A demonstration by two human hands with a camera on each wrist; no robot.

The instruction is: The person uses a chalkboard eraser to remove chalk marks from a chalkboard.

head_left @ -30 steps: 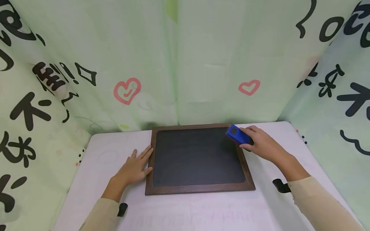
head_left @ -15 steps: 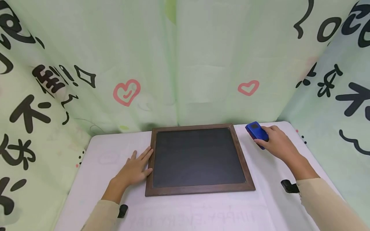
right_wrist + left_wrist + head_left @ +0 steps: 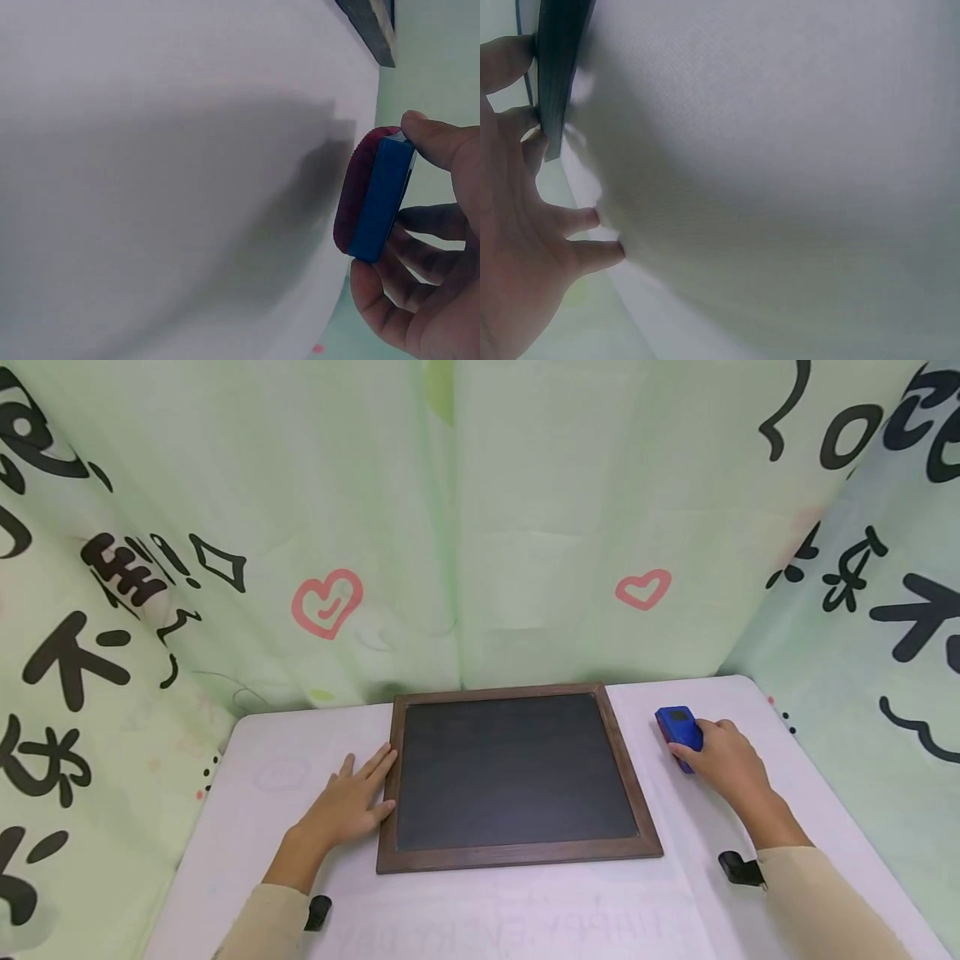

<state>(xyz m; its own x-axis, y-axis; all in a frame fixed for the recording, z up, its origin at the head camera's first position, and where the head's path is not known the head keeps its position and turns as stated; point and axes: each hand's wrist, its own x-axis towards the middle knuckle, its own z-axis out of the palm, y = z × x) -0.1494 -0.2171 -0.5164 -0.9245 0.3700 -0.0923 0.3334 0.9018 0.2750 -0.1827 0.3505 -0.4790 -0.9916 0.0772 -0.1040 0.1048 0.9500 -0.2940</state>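
Note:
A blackboard (image 3: 517,772) in a brown wooden frame lies flat on the white table, its dark surface bare of marks. My left hand (image 3: 339,806) rests at its left edge, fingers spread, with the thumb and some fingertips touching the frame; the left wrist view shows the other fingertips on the table. To the right of the board, my right hand (image 3: 729,764) grips a blue eraser (image 3: 678,728) between thumb and fingers. In the right wrist view the eraser's dark red felt pad (image 3: 360,191) faces the table, apart from it, with a shadow beneath.
The white table (image 3: 510,910) has rounded back corners. Pale green curtains (image 3: 540,527) with black characters and pink hearts stand behind it and on both sides. Black wrist camera mounts (image 3: 741,868) sit by the beige sleeves (image 3: 817,902).
My right hand has carried the eraser from the board's upper right corner off to the right, then a little toward me. My left hand stays at the board's left edge.

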